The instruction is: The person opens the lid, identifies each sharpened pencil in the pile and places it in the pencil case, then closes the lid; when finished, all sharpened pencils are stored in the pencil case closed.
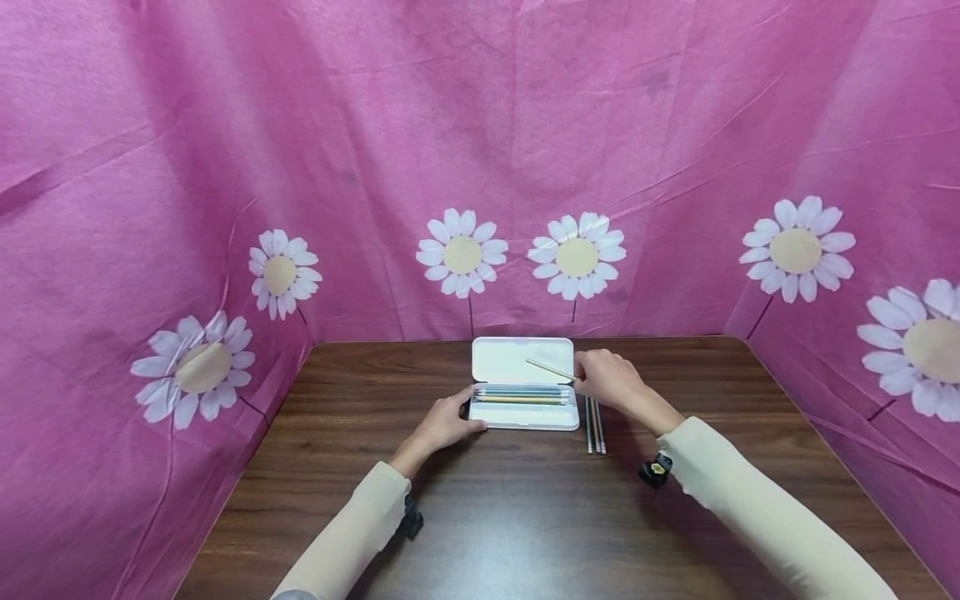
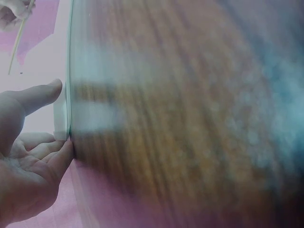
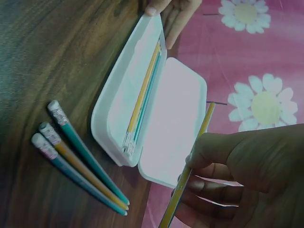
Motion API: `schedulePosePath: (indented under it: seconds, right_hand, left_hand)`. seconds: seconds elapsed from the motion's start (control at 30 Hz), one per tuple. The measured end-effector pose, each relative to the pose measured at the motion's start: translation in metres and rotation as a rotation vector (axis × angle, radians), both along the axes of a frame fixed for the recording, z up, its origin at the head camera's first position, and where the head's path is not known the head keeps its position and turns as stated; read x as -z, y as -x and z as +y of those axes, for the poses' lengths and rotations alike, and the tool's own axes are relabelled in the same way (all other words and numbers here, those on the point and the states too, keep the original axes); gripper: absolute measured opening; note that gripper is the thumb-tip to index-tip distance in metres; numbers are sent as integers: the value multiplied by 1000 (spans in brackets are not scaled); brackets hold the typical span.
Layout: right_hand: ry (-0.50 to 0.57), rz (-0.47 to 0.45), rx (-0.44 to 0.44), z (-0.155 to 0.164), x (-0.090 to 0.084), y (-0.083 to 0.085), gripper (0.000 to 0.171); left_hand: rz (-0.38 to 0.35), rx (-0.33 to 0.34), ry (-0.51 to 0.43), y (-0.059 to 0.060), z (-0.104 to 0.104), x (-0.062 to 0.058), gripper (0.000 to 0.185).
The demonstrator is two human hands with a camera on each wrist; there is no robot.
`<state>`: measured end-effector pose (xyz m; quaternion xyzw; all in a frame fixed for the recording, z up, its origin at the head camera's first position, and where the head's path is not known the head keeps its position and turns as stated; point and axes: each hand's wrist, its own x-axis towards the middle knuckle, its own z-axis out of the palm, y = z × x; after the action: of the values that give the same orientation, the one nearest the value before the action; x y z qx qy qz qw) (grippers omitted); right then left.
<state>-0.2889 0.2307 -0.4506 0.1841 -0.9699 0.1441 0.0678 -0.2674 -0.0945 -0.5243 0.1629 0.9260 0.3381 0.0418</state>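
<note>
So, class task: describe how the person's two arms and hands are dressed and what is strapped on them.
Both arms wear long, close-fitting cream sleeves that end at the wrists. The left hand and right hand are bare: no gloves or rings show. A small black device sits under the right wrist, and another under the left.

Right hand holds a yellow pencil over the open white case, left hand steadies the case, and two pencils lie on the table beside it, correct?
Not quite: three pencils lie on the table beside the case, as the right wrist view shows. The rest holds.
</note>
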Motion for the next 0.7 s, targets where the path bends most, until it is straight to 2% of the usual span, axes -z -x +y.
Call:
schedulePosePath:
  seconds: [0.2, 0.23, 0.37, 0.4, 0.43, 0.5, 0.63, 0.67, 0.7]
  right_hand:
    - [-33, 25, -74, -17, -1, 12, 19]
    - [-36, 20, -81, -20, -1, 14, 19]
    - [-62, -3, -108, -33, 1, 20, 18]
    - [-70, -8, -113, -36, 1, 22, 18]
    - [-76, -11, -119, -39, 2, 23, 18]
    - [-88, -8, -132, -46, 4, 26, 19]
    - [-100, 8, -150, -56, 9, 31, 19]
    - [-104, 10, -152, -58, 11, 32, 19]
    - [-107, 7, -151, -60, 12, 33, 19]
  left_hand:
    - [5, 5, -9, -1, 0, -3, 81]
    - [24, 14, -1, 1, -1, 1, 80]
    - [24, 17, 0, 3, -2, 3, 82]
    - [22, 18, -7, 4, -2, 4, 82]
    - [41, 24, 3, 8, -4, 12, 82]
    - [27, 19, -13, 9, -4, 13, 84]
    - [62, 25, 17, 20, -8, 33, 85]
    - [47, 19, 9, 19, -7, 29, 85]
    - [58, 22, 20, 20, -7, 32, 85]
